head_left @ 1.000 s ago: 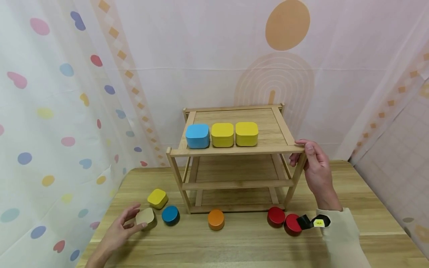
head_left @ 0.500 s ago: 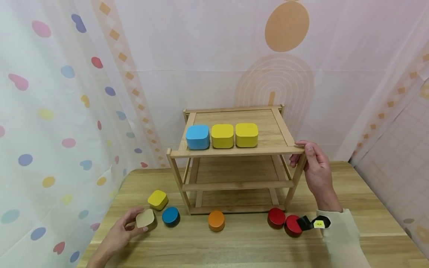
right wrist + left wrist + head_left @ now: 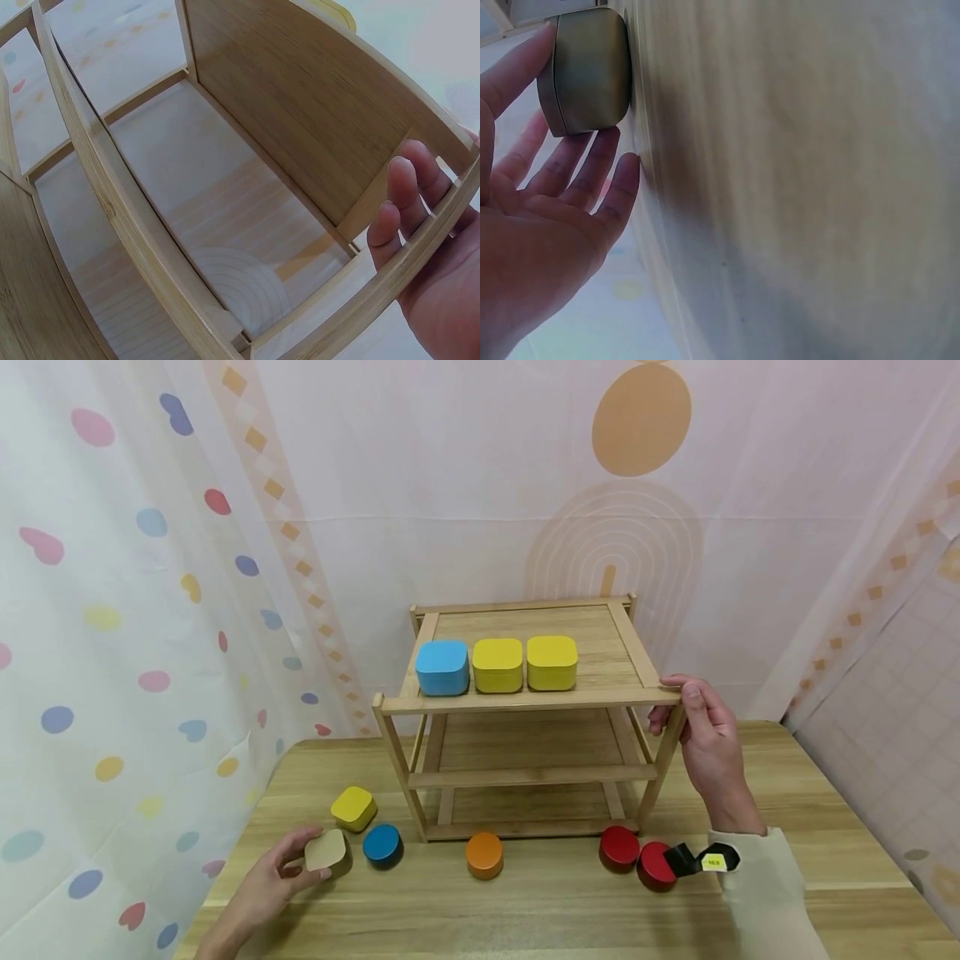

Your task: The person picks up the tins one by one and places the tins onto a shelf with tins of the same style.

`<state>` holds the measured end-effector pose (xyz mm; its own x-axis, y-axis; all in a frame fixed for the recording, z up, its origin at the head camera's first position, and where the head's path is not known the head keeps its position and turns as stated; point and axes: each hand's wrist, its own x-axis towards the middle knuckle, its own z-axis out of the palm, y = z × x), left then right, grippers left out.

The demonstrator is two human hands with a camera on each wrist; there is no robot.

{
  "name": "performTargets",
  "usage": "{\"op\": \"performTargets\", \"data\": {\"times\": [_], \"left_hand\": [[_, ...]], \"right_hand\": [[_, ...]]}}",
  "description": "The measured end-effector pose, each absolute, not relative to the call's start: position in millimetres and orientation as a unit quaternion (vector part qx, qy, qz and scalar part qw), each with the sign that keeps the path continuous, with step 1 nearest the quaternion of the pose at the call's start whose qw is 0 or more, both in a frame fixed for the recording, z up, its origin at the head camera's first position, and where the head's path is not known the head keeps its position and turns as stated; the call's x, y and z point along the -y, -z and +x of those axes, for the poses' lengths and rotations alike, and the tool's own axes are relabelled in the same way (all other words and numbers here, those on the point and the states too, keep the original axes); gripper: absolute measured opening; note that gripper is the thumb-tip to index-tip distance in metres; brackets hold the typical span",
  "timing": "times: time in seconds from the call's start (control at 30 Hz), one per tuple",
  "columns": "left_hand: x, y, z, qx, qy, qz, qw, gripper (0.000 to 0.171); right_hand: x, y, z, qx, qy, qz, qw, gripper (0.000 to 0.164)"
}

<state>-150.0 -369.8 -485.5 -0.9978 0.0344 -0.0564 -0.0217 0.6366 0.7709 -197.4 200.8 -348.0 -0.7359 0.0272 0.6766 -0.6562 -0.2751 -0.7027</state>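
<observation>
In the head view my left hand (image 3: 266, 877) holds a beige rounded-square box (image 3: 326, 849) at the table's left, thumb on one side and fingers on the other. The left wrist view shows the thumb at the lid edge of this box (image 3: 592, 71), with fingertips against its opposite side. My right hand (image 3: 708, 743) grips the front right corner of a wooden three-tier shelf (image 3: 525, 699). Seen from the right wrist, several fingers curl around the post of the shelf (image 3: 375, 300). One light blue box (image 3: 442, 668) and two yellow boxes (image 3: 498, 666) (image 3: 552, 663) line the top tier.
Near the left hand lie a yellow block (image 3: 354, 808) and a dark blue round block (image 3: 382, 846). An orange round block (image 3: 484, 855) sits before the shelf. Two red round blocks (image 3: 618, 848) (image 3: 655, 866) lie by the right sleeve, its black strap overlapping one. Patterned curtains (image 3: 450, 468) surround the table.
My left fingers have drawn in against the beige box, which stays in about the same place. The right hand keeps its grip on the shelf corner.
</observation>
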Motion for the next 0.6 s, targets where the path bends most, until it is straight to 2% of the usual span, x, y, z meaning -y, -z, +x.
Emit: {"op": "performTargets", "data": {"times": [0.6], "left_hand": [[377.0,477.7,-145.9,-0.892,-0.453,-0.003,0.014,0.067]], "right_hand": [[-200.4,347.3,-197.0,0.555,-0.749,0.281,0.229,0.032]]}}
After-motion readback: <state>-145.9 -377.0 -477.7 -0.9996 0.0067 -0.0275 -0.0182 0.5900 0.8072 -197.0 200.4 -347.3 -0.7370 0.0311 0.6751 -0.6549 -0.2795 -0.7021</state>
